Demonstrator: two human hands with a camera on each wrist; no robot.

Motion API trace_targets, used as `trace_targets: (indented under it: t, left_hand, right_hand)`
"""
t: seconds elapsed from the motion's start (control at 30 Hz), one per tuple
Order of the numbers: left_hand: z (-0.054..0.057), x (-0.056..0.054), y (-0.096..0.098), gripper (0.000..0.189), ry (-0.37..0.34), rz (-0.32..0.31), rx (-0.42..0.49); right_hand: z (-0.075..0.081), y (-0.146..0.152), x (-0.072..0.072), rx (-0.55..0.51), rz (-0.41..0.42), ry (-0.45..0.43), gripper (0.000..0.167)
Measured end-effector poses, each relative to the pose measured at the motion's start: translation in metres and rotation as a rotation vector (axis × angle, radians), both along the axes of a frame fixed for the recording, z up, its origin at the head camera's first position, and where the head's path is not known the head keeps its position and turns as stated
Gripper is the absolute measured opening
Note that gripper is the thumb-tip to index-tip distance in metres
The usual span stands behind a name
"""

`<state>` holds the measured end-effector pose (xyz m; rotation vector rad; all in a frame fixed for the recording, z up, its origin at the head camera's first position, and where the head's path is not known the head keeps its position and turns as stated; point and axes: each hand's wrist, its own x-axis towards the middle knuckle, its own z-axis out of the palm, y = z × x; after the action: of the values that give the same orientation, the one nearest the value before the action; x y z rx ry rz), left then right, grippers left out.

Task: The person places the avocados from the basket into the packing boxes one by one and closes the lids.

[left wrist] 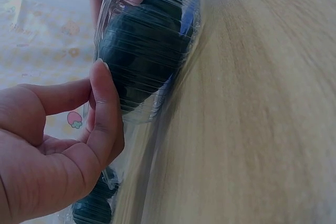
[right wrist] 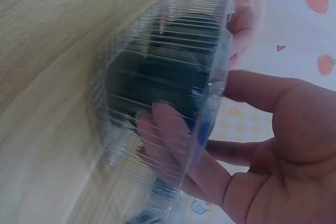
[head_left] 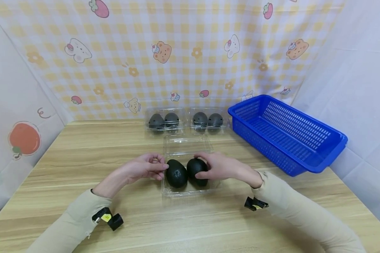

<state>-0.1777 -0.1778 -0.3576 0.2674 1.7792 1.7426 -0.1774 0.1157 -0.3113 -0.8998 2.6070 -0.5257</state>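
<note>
An opened clear plastic clamshell box (head_left: pixel 188 143) lies mid-table in the head view, its lid folded back away from me. Two dark green avocados, a left one (head_left: pixel 176 174) and a right one (head_left: pixel 194 168), sit side by side in its base. My left hand (head_left: pixel 142 167) pinches the box's left rim between thumb and fingers, beside the left avocado. With fingers and thumb around it, my right hand (head_left: pixel 220 167) grips the right avocado. In the right wrist view, the right hand's fingers (right wrist: pixel 170 124) reach down inside the box wall.
Two closed clear boxes, one on the left (head_left: pixel 149 114) and one on the right (head_left: pixel 225 114), stand at the table's back edge, each with two avocados. A blue plastic basket (head_left: pixel 266 144) sits at the right. Behind the wooden table (head_left: pixel 98 151) hangs a checked curtain (head_left: pixel 190 70).
</note>
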Motion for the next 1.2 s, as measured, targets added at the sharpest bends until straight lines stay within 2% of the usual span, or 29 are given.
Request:
trace_targets:
  t: [0.33,0.53,0.7,0.93,1.2]
  left_hand:
    - [0.003,0.002,-0.001,0.016,-0.01,0.01,-0.023]
    - [0.005,0.002,-0.002,0.029,-0.031,0.057,-0.054]
    - [0.006,0.0,-0.003,0.031,-0.039,0.097,-0.078]
    - [0.009,0.0,-0.005,0.04,-0.031,0.141,-0.072]
    - [0.005,-0.005,-0.006,0.041,0.022,0.181,-0.111]
  right_hand:
    - [0.009,0.012,-0.006,-0.123,-0.04,-0.044,0.057]
    - [0.016,0.019,-0.013,-0.186,-0.084,0.001,0.052]
    - [0.017,0.024,-0.02,-0.256,-0.113,-0.047,0.051]
    - [0.012,0.038,-0.035,-0.297,-0.198,-0.055,0.048]
    - [-0.002,0.053,-0.054,-0.322,-0.294,-0.141,0.053]
